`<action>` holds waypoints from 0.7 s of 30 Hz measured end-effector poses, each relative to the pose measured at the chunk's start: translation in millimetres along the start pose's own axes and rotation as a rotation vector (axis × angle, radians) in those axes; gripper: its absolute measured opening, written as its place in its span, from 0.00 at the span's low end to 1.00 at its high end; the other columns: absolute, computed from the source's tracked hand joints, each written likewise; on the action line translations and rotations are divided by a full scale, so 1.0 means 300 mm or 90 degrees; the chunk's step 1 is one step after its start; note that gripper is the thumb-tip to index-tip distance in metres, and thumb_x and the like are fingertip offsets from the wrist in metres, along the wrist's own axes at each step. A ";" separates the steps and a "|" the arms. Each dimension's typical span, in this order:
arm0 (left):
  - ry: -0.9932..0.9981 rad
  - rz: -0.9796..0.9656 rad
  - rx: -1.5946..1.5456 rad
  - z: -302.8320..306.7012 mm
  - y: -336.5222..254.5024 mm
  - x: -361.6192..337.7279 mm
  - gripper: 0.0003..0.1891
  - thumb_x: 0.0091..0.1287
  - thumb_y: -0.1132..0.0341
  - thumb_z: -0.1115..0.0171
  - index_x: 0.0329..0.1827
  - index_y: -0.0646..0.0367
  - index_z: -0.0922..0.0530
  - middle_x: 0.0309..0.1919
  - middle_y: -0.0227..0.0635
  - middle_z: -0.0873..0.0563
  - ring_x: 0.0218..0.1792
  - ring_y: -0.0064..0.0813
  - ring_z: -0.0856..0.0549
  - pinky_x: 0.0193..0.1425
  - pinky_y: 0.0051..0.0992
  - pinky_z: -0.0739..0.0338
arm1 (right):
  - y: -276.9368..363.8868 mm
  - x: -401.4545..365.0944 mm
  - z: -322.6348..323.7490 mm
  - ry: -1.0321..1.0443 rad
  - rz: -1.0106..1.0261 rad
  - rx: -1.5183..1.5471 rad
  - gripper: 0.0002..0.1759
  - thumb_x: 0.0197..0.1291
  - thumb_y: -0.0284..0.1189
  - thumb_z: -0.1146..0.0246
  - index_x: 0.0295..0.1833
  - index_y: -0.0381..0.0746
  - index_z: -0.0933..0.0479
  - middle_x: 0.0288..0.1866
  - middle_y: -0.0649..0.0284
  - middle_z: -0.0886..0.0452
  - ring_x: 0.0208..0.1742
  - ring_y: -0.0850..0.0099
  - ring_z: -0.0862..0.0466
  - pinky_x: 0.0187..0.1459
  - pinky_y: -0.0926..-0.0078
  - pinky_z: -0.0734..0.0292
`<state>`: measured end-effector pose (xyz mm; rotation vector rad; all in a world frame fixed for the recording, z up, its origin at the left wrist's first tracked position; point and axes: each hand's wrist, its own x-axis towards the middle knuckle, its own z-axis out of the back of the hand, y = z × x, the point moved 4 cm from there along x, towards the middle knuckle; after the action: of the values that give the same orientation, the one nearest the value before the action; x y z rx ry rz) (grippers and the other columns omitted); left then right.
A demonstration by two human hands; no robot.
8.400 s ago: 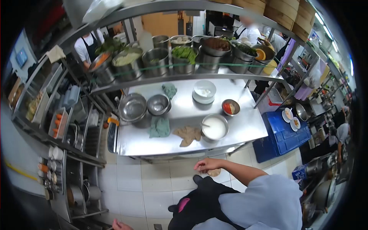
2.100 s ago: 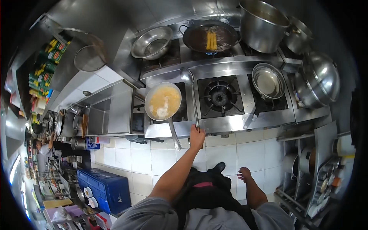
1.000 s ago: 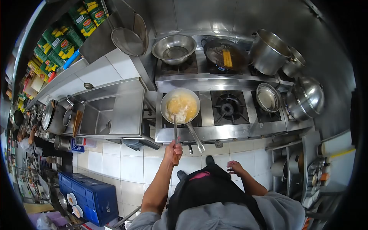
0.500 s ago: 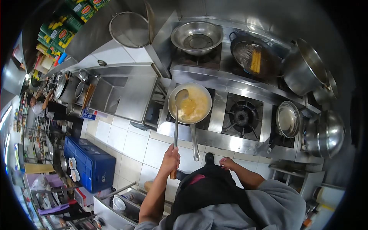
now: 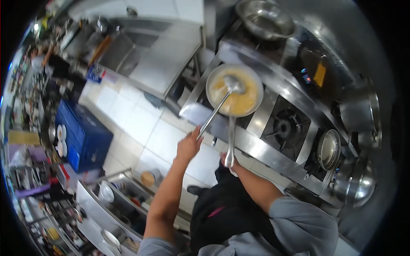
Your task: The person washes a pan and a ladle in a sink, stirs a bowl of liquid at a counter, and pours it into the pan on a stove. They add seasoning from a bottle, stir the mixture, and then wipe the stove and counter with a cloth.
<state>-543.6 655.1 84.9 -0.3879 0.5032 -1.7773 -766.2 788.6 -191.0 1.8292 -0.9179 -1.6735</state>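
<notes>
My left hand (image 5: 188, 147) is closed around the long handle of a ladle (image 5: 217, 109). The ladle's metal bowl rests in yellow, egg-like liquid (image 5: 242, 102), which has some thicker lumps, inside a round frying pan (image 5: 210, 88) on the front-left burner. At the end of the pan's metal handle (image 5: 231, 135) is my right hand (image 5: 235, 165). The handle end covers part of this hand and its fingers are mostly hidden, so I cannot make out whether they grip it.
An unused burner (image 5: 283, 125) lies right of the pan, then a smaller pan (image 5: 329, 149). Behind stand a metal basin (image 5: 265, 21) and a dark wok (image 5: 305, 64) with yellow food. A sink (image 5: 128, 55), a blue box (image 5: 87, 132) and a distant person (image 5: 60, 64) are leftward.
My right hand has come from beside my body to the pan handle's end. The ladle's bowl has moved rightward within the pan. The view has turned and tilted.
</notes>
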 end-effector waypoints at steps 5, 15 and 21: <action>0.006 0.053 -0.027 0.091 0.001 0.007 0.31 0.71 0.57 0.35 0.76 0.51 0.31 0.42 0.46 0.13 0.40 0.52 0.13 0.42 0.45 0.18 | 0.152 0.146 -0.243 -0.096 -0.107 0.190 0.33 0.63 0.53 0.29 0.64 0.44 0.27 0.52 0.67 0.23 0.50 0.70 0.22 0.47 0.65 0.21; -0.289 0.228 -0.155 0.221 0.312 -0.673 0.26 0.70 0.75 0.38 0.72 0.58 0.27 0.39 0.43 0.15 0.41 0.37 0.15 0.50 0.31 0.20 | 0.195 0.376 -0.370 -0.229 -0.052 0.347 0.32 0.62 0.49 0.27 0.65 0.48 0.28 0.65 0.70 0.25 0.63 0.67 0.24 0.60 0.63 0.26; -0.142 0.544 -0.248 -0.023 0.482 -1.332 0.22 0.70 0.74 0.39 0.68 0.60 0.25 0.34 0.44 0.15 0.33 0.43 0.16 0.41 0.37 0.20 | 0.217 0.374 -0.371 -0.153 -0.047 0.386 0.32 0.64 0.51 0.29 0.65 0.45 0.28 0.66 0.69 0.24 0.64 0.68 0.23 0.64 0.63 0.26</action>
<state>-325.9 1010.9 3.1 -0.5323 0.7213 -0.7986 -663.6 652.5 -202.2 2.0729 -1.6190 -1.8190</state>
